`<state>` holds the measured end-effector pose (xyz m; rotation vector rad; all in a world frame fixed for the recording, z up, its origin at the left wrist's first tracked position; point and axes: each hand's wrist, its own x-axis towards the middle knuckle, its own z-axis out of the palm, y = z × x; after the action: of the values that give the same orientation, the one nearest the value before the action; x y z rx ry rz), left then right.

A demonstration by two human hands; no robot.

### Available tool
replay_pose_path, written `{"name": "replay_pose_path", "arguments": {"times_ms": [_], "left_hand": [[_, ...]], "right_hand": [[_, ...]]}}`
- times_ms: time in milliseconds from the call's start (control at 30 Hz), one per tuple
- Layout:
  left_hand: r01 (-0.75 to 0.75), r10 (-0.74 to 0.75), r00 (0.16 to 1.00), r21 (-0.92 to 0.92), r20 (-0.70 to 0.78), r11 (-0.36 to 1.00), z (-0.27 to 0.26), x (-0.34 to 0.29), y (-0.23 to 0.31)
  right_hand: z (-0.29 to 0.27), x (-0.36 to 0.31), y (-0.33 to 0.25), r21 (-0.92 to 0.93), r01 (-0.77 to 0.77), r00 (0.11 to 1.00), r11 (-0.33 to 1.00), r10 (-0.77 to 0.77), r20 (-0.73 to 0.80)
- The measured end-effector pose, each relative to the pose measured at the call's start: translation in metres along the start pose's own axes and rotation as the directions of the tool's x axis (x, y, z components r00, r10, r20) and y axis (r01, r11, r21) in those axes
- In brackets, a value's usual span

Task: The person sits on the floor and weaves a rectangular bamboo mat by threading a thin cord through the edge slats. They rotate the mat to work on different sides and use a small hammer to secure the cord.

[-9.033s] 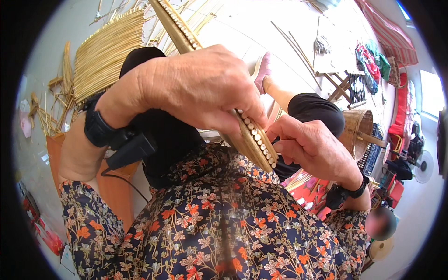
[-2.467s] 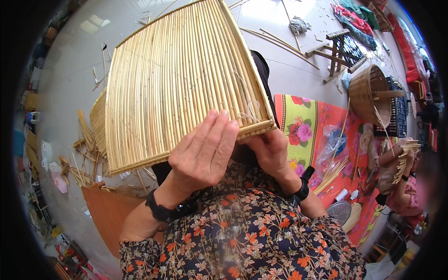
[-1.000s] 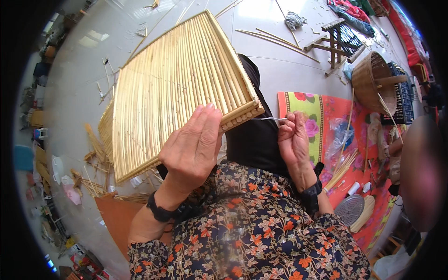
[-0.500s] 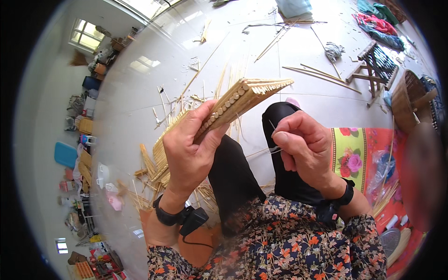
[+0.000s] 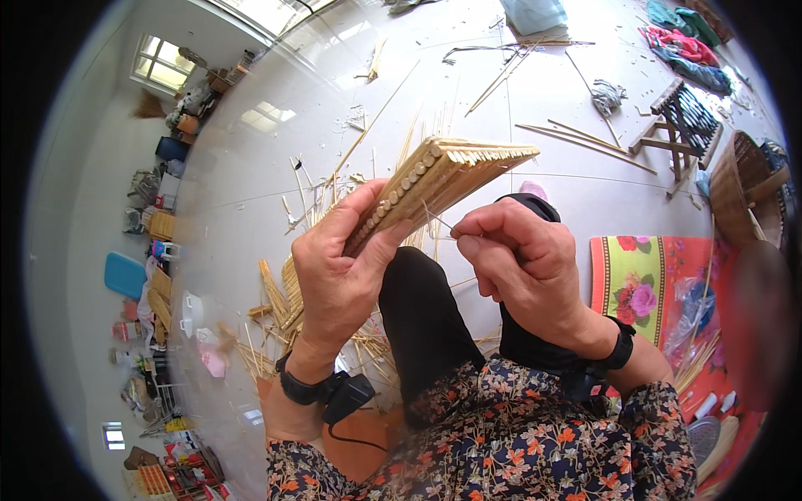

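Note:
My left hand (image 5: 338, 267) is closed round a stiff, folded panel of straw-coloured stalks (image 5: 484, 171), raised above my knees. Its round stalk ends show in a row along the near edge, and a sloping underside faces my right hand. To the right, my right hand (image 5: 530, 271) pinches a thin needle (image 5: 440, 220) between thumb and forefinger. The needle's far end reaches the panel's underside, beside my left thumb; whether it enters the stalks I cannot tell. The lower part of the panel is partly hidden behind my left hand and wrist.
Loose stalks (image 5: 368, 342) and scraps litter the floor to the left and ahead. A folding stool (image 5: 681, 125) and a wooden tub (image 5: 735, 179) stand at the right. A flowered mat (image 5: 626, 292) lies beside my right knee. Household goods line the left wall.
My right hand has moved left toward the panel, bringing the needle from upright and apart to the panel's underside. My left hand keeps its hold on the panel.

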<state>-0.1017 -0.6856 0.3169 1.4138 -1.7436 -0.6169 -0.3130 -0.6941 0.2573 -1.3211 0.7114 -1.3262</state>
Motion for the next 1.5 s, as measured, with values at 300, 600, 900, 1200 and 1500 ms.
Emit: {"name": "replay_pose_path", "arguments": {"times_ms": [300,600,900,1200,1500], "left_hand": [[-0.019,0.019,0.999,0.000,-0.030,1.000,0.001,-0.004,0.001],[-0.092,0.090,0.993,-0.028,-0.072,0.995,0.009,-0.003,-0.004],[-0.129,0.130,0.988,0.011,-0.084,0.992,0.010,-0.006,-0.005],[-0.137,0.140,0.987,0.054,-0.076,0.989,0.014,-0.020,-0.001],[-0.295,0.301,0.953,0.107,-0.043,0.949,0.054,-0.065,-0.011]], "right_hand": [[0.002,0.000,-0.001,-0.027,-0.005,1.000,1.000,0.005,0.003],[0.001,-0.001,0.004,-0.126,0.066,0.998,0.990,-0.067,-0.010],[0.002,-0.007,-0.009,-0.055,-0.028,1.000,0.998,0.027,-0.014],[0.000,-0.020,-0.010,-0.099,-0.047,0.999,0.994,0.047,-0.007],[-0.020,-0.074,0.012,-0.022,-0.070,0.998,0.997,0.070,0.003]]}}
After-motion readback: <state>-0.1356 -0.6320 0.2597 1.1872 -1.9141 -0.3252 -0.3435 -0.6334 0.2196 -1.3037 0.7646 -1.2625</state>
